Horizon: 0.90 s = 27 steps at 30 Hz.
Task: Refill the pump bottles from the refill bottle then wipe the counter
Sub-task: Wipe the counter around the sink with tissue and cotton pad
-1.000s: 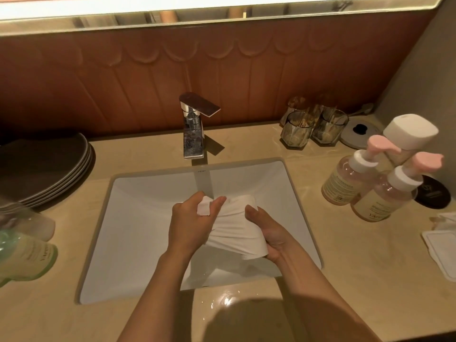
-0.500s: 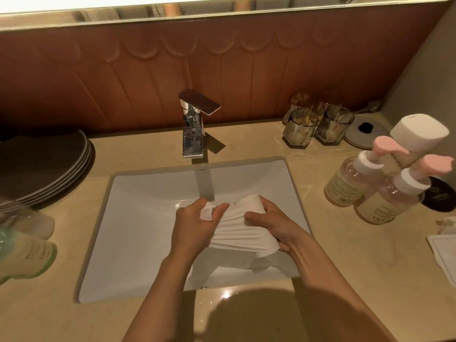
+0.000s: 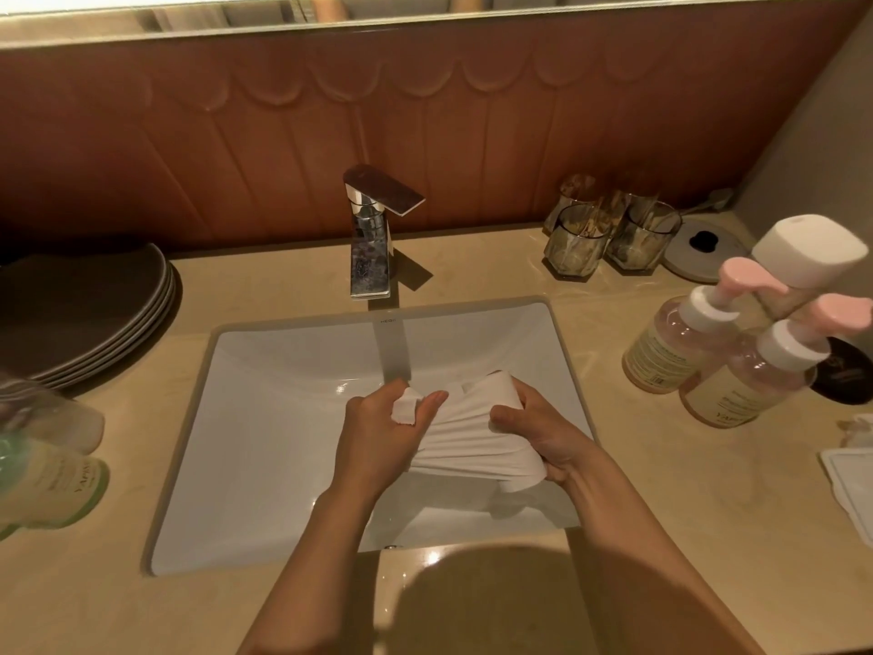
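Note:
A white cloth (image 3: pixel 465 432) is stretched between both hands over the white sink basin (image 3: pixel 264 418). My left hand (image 3: pixel 378 432) pinches its left end, and my right hand (image 3: pixel 543 432) grips its right end. Two pump bottles with pink nozzles stand on the beige counter (image 3: pixel 661 489) at the right: one further back (image 3: pixel 680 342) and one nearer (image 3: pixel 751 385). A white-capped bottle (image 3: pixel 808 257) stands behind them. A pale green bottle (image 3: pixel 42 479) lies at the left edge of the counter.
A chrome faucet (image 3: pixel 373 234) stands behind the basin. Dark plates (image 3: pixel 85 314) are stacked at the left. Two glass tumblers (image 3: pixel 609 243) and a round grey lid (image 3: pixel 704 252) sit at the back right. A white tray (image 3: pixel 850 489) lies at the right edge.
Both hands have moved a little further from me over the basin with the cloth, and the right hand has closed more tightly on its end.

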### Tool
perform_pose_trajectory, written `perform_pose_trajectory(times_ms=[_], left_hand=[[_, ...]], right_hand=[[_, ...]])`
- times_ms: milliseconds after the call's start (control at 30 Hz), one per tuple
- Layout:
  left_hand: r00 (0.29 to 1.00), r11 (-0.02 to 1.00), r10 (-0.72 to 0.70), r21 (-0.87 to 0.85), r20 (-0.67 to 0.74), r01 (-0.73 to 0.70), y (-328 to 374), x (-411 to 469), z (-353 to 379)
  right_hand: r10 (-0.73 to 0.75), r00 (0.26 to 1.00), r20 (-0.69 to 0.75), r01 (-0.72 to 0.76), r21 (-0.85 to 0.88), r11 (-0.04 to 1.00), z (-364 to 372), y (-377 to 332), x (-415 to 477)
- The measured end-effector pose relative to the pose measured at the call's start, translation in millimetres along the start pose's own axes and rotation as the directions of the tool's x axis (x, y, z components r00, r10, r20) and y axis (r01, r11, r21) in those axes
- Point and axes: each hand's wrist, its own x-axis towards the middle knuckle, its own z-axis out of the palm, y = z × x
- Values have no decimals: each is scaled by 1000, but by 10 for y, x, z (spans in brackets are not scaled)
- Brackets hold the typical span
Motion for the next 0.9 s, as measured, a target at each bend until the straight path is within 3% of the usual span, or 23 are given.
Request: perform_pose_trajectory(times_ms=[333,467,700,800,900], left_hand=[[996,993,86,-75,-35,-88,39,16,-1],[995,993,93,-73,-31,-95,62,8,6],[995,994,99,-52,-14,-99,42,7,24],[999,998,32,-57,20,-31,20,1,-18],[994,999,-19,-39,105,24,35,1,-92]], right_hand=[[-116,966,233,45,289,956,184,0,-76],[-93,956,278,-33,416,909,182,60,-92],[-56,973,222,-20,325,945,132,80,-99],[-11,984,178,-24,191,981,132,8,-138],[11,996,92,-26,164,986,147,-80,-150]])
